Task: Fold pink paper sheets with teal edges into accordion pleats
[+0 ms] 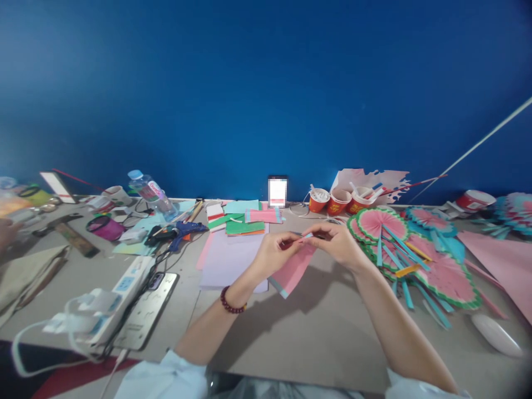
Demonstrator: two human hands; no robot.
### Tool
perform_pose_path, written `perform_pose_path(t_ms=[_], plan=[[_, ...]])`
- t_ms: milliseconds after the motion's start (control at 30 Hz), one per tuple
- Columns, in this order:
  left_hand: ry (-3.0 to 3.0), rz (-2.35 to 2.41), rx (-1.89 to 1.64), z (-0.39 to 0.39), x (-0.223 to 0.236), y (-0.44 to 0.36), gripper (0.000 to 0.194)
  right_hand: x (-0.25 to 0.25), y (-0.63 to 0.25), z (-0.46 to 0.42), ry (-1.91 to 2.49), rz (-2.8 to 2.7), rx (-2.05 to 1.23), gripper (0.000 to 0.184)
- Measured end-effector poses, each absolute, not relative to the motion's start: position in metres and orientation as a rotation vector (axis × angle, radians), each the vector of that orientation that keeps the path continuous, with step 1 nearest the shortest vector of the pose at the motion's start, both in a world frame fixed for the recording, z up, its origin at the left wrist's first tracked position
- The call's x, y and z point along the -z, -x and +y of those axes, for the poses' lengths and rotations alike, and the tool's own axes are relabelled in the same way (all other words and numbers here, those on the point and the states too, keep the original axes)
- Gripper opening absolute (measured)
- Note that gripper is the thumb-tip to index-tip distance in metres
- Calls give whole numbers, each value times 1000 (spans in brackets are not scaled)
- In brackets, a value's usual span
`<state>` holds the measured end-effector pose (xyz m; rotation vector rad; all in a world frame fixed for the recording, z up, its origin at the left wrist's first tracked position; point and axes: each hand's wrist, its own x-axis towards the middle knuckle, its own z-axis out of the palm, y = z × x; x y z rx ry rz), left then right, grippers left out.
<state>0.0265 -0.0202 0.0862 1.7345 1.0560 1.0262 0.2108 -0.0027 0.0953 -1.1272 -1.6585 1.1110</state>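
Both of my hands meet above the middle of the table, pinching the upper edge of a pink paper sheet (293, 270) with a light blue strip along its border. My left hand (276, 252), below a dark red bead bracelet (233, 301), grips the sheet's left part between thumb and fingers. On the other side, my right hand (334, 244) is closed on its upper right corner. The sheet hangs tilted from the fingertips. Behind my left hand lies a lilac paper stack (230, 255). Finished-looking watermelon paper fans (384, 226) lie to the right of my right hand.
A power strip (124, 293), a phone (149, 310) and a blue glue gun (187, 230) lie at the left. Behind stand a water bottle (152, 194), red paper cups (338, 204) and a small blurred screen (277, 192). Another person's hand (6, 233) shows at the far left.
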Motion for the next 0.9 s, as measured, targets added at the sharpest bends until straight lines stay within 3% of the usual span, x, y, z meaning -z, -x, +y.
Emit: perform_pose_path(t_ms=[300, 700, 900], plan=[[-1925, 1173, -985, -15, -97, -16, 22, -95, -221, 3, 1148, -1520, -1003, 29], [-2136, 1103, -1058, -6, -99, 0, 43, -101, -239, 7, 1119, -1277, -1005, 29], [-2157, 1060, -1128, -4, -101, 6, 42, -99, -245, 11, 1069, -1215, -1026, 27]])
